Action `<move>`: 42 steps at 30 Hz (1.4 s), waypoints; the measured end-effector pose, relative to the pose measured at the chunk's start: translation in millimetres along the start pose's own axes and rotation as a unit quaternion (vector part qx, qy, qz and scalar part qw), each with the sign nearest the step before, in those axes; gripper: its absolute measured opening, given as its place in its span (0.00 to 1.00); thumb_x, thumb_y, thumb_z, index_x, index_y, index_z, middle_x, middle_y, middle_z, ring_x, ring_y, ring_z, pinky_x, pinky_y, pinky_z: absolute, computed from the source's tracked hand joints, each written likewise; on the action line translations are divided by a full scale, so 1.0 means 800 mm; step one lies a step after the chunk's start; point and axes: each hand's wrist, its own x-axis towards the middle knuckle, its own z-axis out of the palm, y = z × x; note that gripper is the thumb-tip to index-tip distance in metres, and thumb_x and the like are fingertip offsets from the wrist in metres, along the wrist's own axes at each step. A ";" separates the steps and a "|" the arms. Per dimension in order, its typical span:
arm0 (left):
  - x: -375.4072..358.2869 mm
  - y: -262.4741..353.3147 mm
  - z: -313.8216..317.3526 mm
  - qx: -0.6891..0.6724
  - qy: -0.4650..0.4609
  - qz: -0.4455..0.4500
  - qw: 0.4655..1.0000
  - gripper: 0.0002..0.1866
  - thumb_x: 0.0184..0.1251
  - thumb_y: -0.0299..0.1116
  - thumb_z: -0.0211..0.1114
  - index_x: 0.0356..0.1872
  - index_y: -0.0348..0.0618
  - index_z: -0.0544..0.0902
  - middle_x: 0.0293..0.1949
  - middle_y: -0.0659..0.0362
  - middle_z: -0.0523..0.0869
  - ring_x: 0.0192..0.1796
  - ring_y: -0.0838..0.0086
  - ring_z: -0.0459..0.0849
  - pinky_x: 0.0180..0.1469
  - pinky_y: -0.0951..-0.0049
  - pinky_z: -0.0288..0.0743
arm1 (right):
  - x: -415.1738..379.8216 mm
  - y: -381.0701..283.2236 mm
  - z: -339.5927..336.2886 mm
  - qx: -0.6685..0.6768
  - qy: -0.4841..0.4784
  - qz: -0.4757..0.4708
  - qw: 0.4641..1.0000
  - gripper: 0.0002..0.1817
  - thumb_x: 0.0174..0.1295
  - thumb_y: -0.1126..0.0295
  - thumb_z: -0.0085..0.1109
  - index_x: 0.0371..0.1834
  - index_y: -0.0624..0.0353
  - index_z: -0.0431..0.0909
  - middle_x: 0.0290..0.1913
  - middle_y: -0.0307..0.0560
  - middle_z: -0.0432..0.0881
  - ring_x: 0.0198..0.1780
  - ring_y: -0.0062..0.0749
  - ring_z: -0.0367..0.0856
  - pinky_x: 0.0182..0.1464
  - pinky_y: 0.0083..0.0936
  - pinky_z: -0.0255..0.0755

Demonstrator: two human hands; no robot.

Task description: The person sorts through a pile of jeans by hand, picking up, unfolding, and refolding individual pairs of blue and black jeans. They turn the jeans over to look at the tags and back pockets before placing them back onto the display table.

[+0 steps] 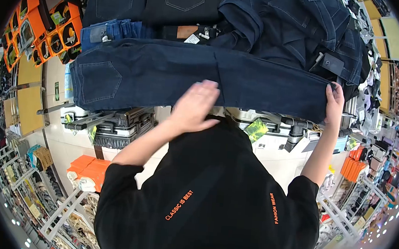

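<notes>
A pair of dark blue jeans (166, 70), folded lengthwise, lies across the front of the clothing pile. Its back pocket is at the left end and its leg end at the right. My right hand (334, 104) pinches the hem at the far right end, thumb and fingers closed on the cloth. Over the middle of the jeans, slightly blurred, is my left hand (196, 106), its fingers stretched out flat and its thumb apart. It holds nothing.
Behind lie folded black jeans (185, 1), a loose heap of dark jeans (286, 33) and blue jeans with a label (106, 34). Suitcases (124, 125) stand below the front edge. An orange rack (52, 33) is at the left, with orange boxes (88, 169) lower down.
</notes>
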 end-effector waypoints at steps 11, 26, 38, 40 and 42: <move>0.022 -0.006 0.118 0.026 0.014 -0.042 0.999 0.47 0.57 0.51 0.66 0.71 0.28 0.62 0.75 0.41 0.61 0.78 0.49 0.57 0.79 0.52 0.48 | -0.064 -0.181 0.173 0.152 -0.257 -0.063 0.952 0.21 0.66 0.81 0.55 0.63 0.62 0.69 0.44 0.44 0.84 0.44 0.19 0.82 0.50 0.17 0.74; 0.014 -0.023 0.098 -0.227 -0.092 -0.159 0.957 0.38 0.63 0.62 0.62 0.51 0.27 0.75 0.46 0.40 0.83 0.53 0.47 0.82 0.62 0.54 0.70 | -0.106 -0.131 0.623 -0.025 -0.505 0.014 0.863 0.11 0.62 0.73 0.63 0.44 0.69 0.81 0.33 0.50 0.84 0.25 0.31 0.86 0.27 0.21 0.82; 0.005 -0.047 0.113 -0.283 0.076 -0.128 0.948 0.33 0.64 0.56 0.64 0.45 0.29 0.73 0.46 0.38 0.79 0.52 0.43 0.76 0.59 0.53 0.68 | -0.011 -0.101 0.483 -0.346 -0.292 -0.172 0.875 0.21 0.66 0.56 0.57 0.48 0.65 0.82 0.43 0.61 0.87 0.51 0.50 0.86 0.54 0.34 0.76; 0.007 -0.047 0.112 -0.292 0.068 -0.114 0.947 0.31 0.63 0.53 0.66 0.47 0.30 0.72 0.46 0.36 0.78 0.52 0.41 0.76 0.59 0.51 0.68 | 0.023 -0.049 0.422 -0.388 -0.279 -0.071 0.876 0.30 0.66 0.47 0.57 0.44 0.71 0.82 0.40 0.63 0.87 0.50 0.46 0.87 0.50 0.34 0.77; 0.007 -0.047 0.120 -0.287 0.104 -0.093 0.948 0.30 0.63 0.51 0.66 0.47 0.30 0.71 0.47 0.35 0.78 0.52 0.39 0.75 0.59 0.50 0.67 | 0.010 -0.047 0.387 -0.306 -0.346 0.172 0.870 0.33 0.67 0.43 0.59 0.52 0.70 0.76 0.38 0.54 0.85 0.32 0.34 0.84 0.31 0.26 0.78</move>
